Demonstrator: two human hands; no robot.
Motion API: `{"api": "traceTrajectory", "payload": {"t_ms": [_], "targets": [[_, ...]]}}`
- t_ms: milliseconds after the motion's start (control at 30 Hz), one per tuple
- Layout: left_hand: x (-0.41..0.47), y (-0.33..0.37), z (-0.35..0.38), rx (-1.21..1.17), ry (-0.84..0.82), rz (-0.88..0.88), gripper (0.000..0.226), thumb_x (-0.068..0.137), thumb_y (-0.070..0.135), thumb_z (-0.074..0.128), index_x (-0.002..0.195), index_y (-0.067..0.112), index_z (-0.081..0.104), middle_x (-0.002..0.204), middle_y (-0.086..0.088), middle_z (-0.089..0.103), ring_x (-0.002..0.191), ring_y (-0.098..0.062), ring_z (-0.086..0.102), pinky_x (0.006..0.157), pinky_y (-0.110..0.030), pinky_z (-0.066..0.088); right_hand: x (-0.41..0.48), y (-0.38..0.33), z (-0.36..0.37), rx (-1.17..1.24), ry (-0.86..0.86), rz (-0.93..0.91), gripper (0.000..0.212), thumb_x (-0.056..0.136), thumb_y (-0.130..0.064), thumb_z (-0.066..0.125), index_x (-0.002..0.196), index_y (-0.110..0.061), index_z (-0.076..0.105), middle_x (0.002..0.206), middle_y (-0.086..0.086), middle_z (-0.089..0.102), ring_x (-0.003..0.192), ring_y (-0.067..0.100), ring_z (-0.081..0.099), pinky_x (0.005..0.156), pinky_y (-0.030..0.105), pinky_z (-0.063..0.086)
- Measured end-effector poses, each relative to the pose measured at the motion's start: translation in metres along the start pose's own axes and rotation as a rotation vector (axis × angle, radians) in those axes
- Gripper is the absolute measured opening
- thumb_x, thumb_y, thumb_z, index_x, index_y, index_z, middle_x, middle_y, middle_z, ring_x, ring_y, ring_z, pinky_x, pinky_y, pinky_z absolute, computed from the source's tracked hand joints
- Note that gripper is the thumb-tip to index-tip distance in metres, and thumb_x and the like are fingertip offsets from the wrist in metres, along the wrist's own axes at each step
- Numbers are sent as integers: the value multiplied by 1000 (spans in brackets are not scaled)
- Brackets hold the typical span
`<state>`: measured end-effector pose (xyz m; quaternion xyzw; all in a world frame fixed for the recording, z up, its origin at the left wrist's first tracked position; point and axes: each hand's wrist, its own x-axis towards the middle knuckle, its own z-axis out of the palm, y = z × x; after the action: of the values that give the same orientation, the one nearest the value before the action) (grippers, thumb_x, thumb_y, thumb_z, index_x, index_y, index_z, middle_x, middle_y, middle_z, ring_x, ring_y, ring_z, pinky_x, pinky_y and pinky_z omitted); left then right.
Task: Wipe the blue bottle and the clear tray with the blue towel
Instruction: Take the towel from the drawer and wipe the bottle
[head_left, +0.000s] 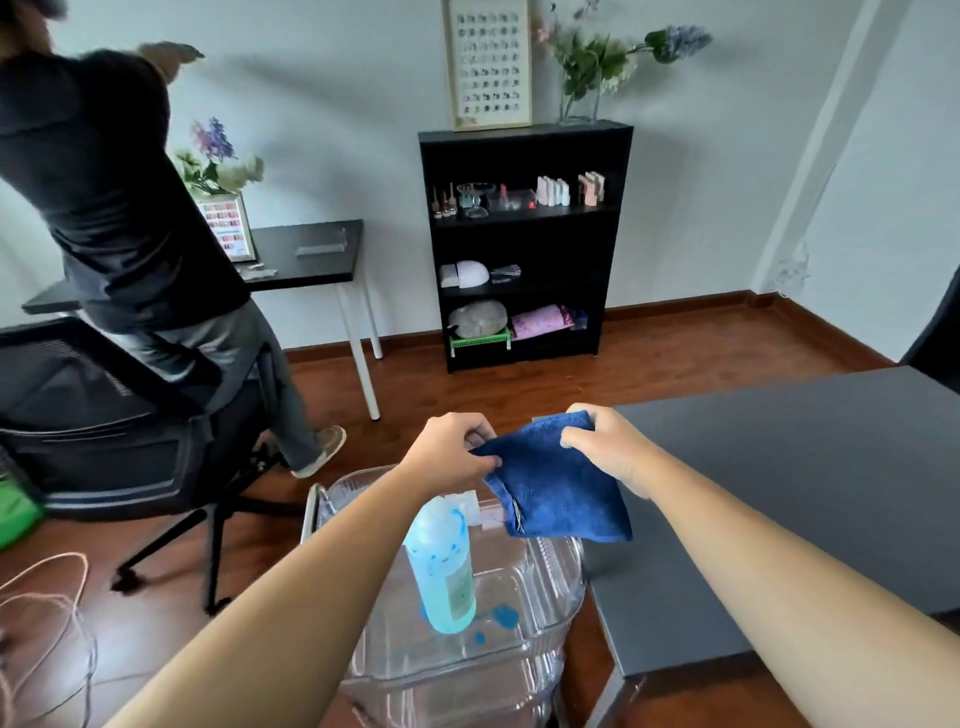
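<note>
My left hand (457, 447) and right hand (605, 447) each pinched the dark blue terry towel (556, 483) (held spread) above the upright translucent blue plastic bottle (441, 566) in the clear plastic tray (545, 618).

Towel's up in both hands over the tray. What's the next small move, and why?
Probably bring the blue towel down onto the blue bottle. The left hand and right hand pinch the towel in the air above the clear tray, and the upright bottle is not yet touched.
</note>
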<state>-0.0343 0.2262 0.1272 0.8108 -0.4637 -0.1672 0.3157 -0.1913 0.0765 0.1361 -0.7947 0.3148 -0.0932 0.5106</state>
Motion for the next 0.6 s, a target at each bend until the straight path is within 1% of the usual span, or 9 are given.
{"api": "traceTrajectory", "payload": {"t_ms": [133, 233, 300, 333, 400, 467, 533, 567, 600], "targets": [[-22, -30, -12, -25, 16, -78, 17, 73, 19, 79, 81, 22, 65, 83, 5, 68, 77, -12, 66, 64, -18, 53, 5, 1, 35, -25, -28, 8, 25, 80, -10, 44, 64, -28, 50, 63, -7, 42, 62, 15, 36, 61, 31, 27], [-34, -47, -13, 16, 15, -105, 30, 71, 28, 81, 94, 27, 62, 94, 12, 64, 91, -9, 62, 69, -15, 44, 8, 0, 49, -58, -34, -2, 31, 83, -8, 39, 81, -29, 63, 73, -5, 56, 69, 14, 48, 64, 29, 36], [-41, -57, -11, 72, -48, -138, 41, 70, 37, 80, 104, 27, 60, 104, 10, 61, 96, -11, 58, 73, -21, 45, 11, 0, 56, -100, -10, -5, 35, 84, -7, 37, 93, -24, 66, 79, -2, 61, 70, 14, 50, 63, 28, 38], [-44, -61, -10, 119, -87, -148, 45, 70, 41, 79, 108, 26, 60, 108, 7, 61, 98, -13, 58, 77, -25, 48, 11, 2, 60, -128, 6, -4, 35, 85, -6, 37, 97, -21, 67, 79, 0, 61, 68, 14, 49, 61, 27, 37], [-49, -64, -6, 170, -119, -167, 52, 70, 46, 78, 113, 25, 60, 112, 4, 63, 100, -16, 58, 83, -32, 51, 10, 5, 72, -174, 24, -5, 35, 88, -5, 37, 104, -15, 67, 68, -4, 54, 58, 9, 44, 53, 23, 31], [-52, -66, -4, 151, -72, -175, 50, 69, 46, 78, 112, 25, 64, 110, 4, 65, 99, -16, 59, 83, -35, 52, 6, 8, 87, -193, 15, -4, 37, 92, -7, 37, 111, -19, 66, 61, -11, 45, 51, 5, 38, 47, 21, 26], [-55, -67, -2, 113, -12, -168, 43, 68, 43, 80, 107, 26, 68, 106, 5, 68, 94, -14, 60, 80, -32, 52, 1, 12, 103, -171, -25, 1, 40, 94, -9, 37, 122, -24, 62, 71, -7, 57, 60, 10, 48, 52, 22, 33], [-56, -67, -1, 100, 4, -169, 43, 68, 41, 81, 106, 27, 69, 105, 5, 69, 91, -12, 60, 78, -29, 51, -3, 16, 113, -156, -52, -3, 41, 95, -10, 38, 126, -24, 60, 84, -1, 65, 70, 15, 55, 57, 22, 38], [-56, -67, -1, 94, 13, -170, 44, 67, 41, 82, 107, 27, 70, 104, 6, 69, 88, -11, 58, 76, -27, 49, -8, 21, 123, -154, -77, -22, 42, 95, -9, 39, 130, -24, 57, 97, 2, 68, 79, 18, 57, 58, 17, 39]]}}
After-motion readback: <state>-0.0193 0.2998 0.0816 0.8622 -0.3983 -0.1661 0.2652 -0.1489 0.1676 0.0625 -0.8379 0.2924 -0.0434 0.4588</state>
